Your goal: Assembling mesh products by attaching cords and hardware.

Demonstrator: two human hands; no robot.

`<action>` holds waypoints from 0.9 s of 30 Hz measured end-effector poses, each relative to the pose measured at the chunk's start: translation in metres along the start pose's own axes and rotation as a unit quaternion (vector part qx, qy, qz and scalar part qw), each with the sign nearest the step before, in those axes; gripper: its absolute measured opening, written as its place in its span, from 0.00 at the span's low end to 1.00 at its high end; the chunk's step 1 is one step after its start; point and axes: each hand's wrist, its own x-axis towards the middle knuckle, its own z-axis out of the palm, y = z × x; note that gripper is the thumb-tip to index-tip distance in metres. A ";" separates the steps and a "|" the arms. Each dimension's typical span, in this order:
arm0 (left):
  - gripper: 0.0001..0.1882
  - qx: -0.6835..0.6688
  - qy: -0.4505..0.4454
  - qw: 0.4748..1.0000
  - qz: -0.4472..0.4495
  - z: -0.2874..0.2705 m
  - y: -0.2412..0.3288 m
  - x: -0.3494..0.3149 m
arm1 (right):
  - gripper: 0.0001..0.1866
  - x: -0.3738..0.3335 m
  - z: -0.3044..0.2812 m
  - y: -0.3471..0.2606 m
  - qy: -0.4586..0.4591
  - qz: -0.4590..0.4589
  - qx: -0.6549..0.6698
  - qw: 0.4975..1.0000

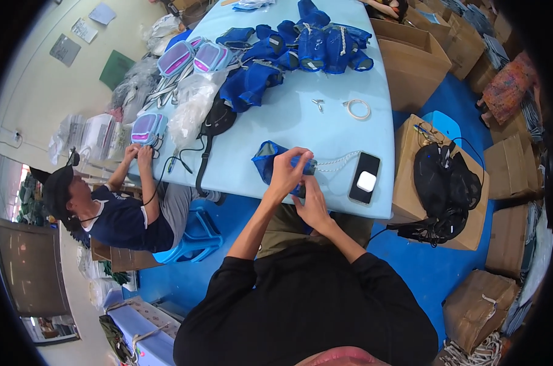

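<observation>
Left of the smartphone (368, 163), the left hand (287, 172) grasps a blue drawstring pouch (265, 160); the right hand (313, 204) meets it, grip unclear. With its cord (340, 161) trailing phoneward, this one seems unfinished; whether similar pouches (313, 46) beyond the phone are done, I cannot tell.

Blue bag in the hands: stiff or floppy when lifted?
Probably floppy: the blue bag is creased beside the left hand. Likely light, since its fabric looks thin. Its pale cord may snag, extending toward the phone.

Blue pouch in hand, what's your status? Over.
Left hand gripping blue pouch; right hand beside it, grip unclear. White cord extending right. Phone nearby, clear of both hands.
</observation>
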 end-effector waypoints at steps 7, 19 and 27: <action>0.19 0.163 -0.086 0.975 0.120 0.006 -0.019 0.006 | 0.17 -0.009 0.004 0.014 0.026 -0.063 -0.088 0.994; 0.10 0.294 -0.240 0.907 0.184 0.011 -0.036 0.034 | 0.20 -0.016 -0.021 0.009 0.010 0.023 -0.176 0.984; 0.17 -0.156 -0.066 0.985 -0.001 -0.028 -0.028 0.024 | 0.22 0.004 0.006 -0.013 0.104 0.009 0.048 0.993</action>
